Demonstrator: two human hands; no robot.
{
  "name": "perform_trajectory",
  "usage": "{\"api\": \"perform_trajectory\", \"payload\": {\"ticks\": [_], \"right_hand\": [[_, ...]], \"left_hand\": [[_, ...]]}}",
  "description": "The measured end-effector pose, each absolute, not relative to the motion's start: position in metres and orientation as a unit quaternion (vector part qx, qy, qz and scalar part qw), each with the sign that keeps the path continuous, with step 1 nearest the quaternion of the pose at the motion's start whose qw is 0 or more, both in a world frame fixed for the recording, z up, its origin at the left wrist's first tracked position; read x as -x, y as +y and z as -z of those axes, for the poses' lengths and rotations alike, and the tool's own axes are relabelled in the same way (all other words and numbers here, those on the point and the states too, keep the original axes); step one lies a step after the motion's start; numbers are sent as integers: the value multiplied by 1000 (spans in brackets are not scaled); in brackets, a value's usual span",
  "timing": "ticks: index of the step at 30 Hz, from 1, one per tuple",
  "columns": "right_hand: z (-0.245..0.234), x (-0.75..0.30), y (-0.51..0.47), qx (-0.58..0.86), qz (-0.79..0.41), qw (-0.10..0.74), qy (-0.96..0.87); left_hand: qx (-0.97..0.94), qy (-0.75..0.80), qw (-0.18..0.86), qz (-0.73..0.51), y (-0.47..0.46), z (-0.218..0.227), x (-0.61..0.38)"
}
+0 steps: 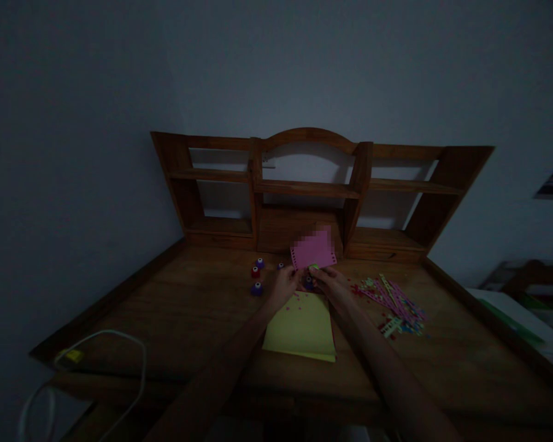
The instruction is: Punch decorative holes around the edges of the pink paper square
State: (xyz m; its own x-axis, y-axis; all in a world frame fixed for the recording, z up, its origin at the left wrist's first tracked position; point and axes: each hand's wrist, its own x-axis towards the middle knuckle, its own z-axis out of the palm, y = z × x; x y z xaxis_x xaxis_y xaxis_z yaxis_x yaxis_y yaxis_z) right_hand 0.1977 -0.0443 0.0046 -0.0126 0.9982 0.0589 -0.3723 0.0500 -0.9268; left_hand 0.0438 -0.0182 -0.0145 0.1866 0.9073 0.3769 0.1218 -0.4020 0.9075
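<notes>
A pink sheet of paper (313, 252), with rows of small punched holes along its left and right edges, stands tilted up at the middle of the desk. My left hand (283, 287) is closed at the sheet's lower left corner. Fingers of my right hand (332, 283) are closed around a small dark purple craft punch (308, 283) near the sheet's bottom edge. A yellow-green bit shows at the right fingertips, too small to make out. Below both hands lies a stack of yellow paper (300, 328), with several small pink cut-outs on its upper part.
Several small craft punches, purple and a red one (255, 272), stand left of my hands. To the right lies a pile of punched paper strips (394, 301) and colourful cut-outs. A wooden shelf unit (304, 189) backs the desk. A white cable (144, 356) hangs over the front left.
</notes>
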Motion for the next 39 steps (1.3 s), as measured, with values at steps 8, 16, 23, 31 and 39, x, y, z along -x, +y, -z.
{"api": "perform_trajectory", "payload": {"ticks": [8, 16, 23, 31, 39], "right_hand": [[-1, -199, -42, 382, -577, 581, -429], [2, -200, -37, 381, -579, 587, -419], [5, -202, -36, 354, -594, 581, -429], [14, -203, -27, 366, -580, 582, -437], [20, -206, -24, 409, -546, 580, -446]], "left_hand": [[-657, 359, 412, -519, -17, 15, -45], [-649, 370, 429, -507, -13, 17, -46], [-648, 363, 441, -504, -12, 19, -46], [-652, 361, 442, -499, -15, 16, -45], [-635, 374, 462, -493, -22, 10, -47]]}}
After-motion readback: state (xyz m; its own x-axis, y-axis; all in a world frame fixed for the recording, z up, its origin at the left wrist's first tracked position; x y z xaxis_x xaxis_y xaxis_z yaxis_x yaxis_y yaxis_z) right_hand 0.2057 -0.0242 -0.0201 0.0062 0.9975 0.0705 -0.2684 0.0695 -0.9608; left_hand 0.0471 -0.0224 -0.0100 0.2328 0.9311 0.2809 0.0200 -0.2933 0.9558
